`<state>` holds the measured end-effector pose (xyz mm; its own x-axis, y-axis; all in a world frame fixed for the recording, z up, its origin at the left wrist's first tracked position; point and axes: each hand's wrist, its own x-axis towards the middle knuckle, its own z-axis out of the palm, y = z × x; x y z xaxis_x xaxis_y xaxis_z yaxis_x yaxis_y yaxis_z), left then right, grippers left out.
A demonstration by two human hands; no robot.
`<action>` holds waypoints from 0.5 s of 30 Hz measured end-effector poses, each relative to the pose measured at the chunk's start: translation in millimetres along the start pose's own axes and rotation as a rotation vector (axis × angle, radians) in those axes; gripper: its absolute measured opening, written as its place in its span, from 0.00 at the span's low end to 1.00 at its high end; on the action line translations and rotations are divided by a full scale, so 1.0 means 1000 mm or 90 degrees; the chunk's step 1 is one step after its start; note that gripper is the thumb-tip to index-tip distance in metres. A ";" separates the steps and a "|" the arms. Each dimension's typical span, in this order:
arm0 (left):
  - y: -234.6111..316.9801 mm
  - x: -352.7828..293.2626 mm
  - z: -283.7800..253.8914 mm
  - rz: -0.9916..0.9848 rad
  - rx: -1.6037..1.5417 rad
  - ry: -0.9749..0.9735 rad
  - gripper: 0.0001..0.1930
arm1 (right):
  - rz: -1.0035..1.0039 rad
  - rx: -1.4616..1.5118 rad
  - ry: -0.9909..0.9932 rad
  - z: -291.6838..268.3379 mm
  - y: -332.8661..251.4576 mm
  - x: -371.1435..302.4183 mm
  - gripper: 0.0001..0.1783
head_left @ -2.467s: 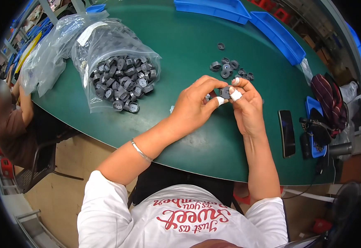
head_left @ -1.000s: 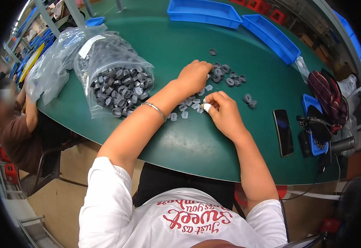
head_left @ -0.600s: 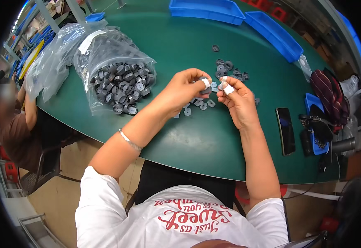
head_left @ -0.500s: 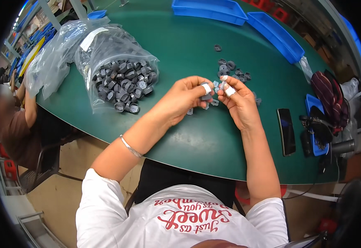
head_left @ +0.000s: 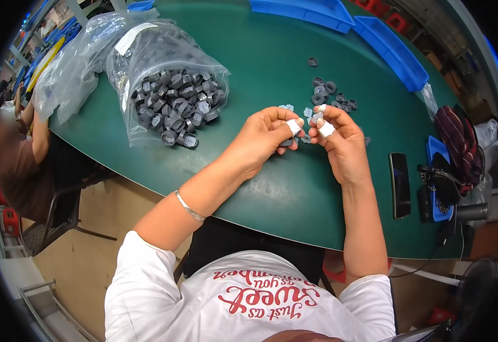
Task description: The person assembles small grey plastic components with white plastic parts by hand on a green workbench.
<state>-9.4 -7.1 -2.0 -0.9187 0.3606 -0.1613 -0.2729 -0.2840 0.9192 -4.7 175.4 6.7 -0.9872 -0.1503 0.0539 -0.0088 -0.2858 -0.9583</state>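
Observation:
My left hand (head_left: 266, 137) and my right hand (head_left: 340, 139) meet above the green table (head_left: 272, 188), fingertips taped white. Between them they pinch a small grey part (head_left: 312, 121); several more small parts seem cupped in the left palm. A loose pile of dark grey round parts (head_left: 332, 97) lies just beyond the hands, with a few pale small pieces (head_left: 288, 107) beside it. A clear plastic bag of grey parts (head_left: 175, 105) lies open to the left.
Another clear bag (head_left: 72, 68) lies at the far left. Blue trays (head_left: 340, 14) line the table's far edge. A black phone (head_left: 399, 185) and a dark striped bag (head_left: 460, 142) lie to the right. A seated person (head_left: 15, 159) is at the left.
My left hand reached out to the loose parts on the table, then came back. Both hands now meet closer to me, holding a small part between the fingertips.

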 end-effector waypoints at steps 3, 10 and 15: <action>-0.001 -0.001 0.000 -0.016 0.009 0.007 0.18 | 0.031 -0.065 -0.022 0.009 -0.001 -0.003 0.12; -0.011 0.000 0.004 0.008 -0.012 -0.072 0.25 | 0.021 0.038 0.006 0.005 0.003 -0.001 0.12; -0.004 -0.001 0.004 -0.008 -0.084 -0.052 0.18 | 0.048 0.093 -0.017 0.003 -0.002 -0.002 0.12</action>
<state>-6.4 -3.0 -3.9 -0.8898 0.4349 -0.1380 -0.3248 -0.3913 0.8610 -2.3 173.1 9.4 -0.9796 -0.2006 -0.0072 0.0900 -0.4068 -0.9091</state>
